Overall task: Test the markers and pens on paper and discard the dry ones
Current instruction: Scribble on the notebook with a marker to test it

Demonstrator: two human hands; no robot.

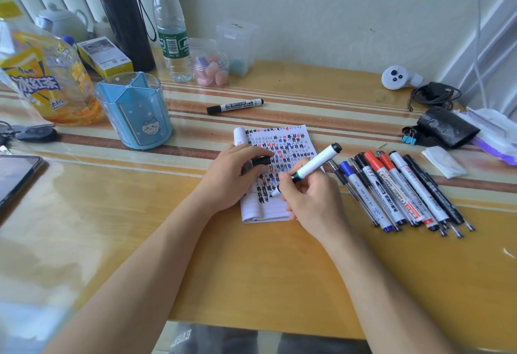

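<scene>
A small lined notepad, covered with black, blue and red test marks, lies mid-table. My right hand grips an uncapped white marker with its tip touching the paper's lower part. My left hand rests on the pad's left edge and pinches the marker's black cap. Several markers and pens lie in a row to the right of the pad. One capped black whiteboard marker lies alone behind the pad. A white cylinder pokes out behind my left hand.
A blue pen holder stands left of the pad. Bottles, a black flask and small plastic jars line the back. A phone lies at the left edge. A black pouch, binder clips, cables and tissue sit at the right.
</scene>
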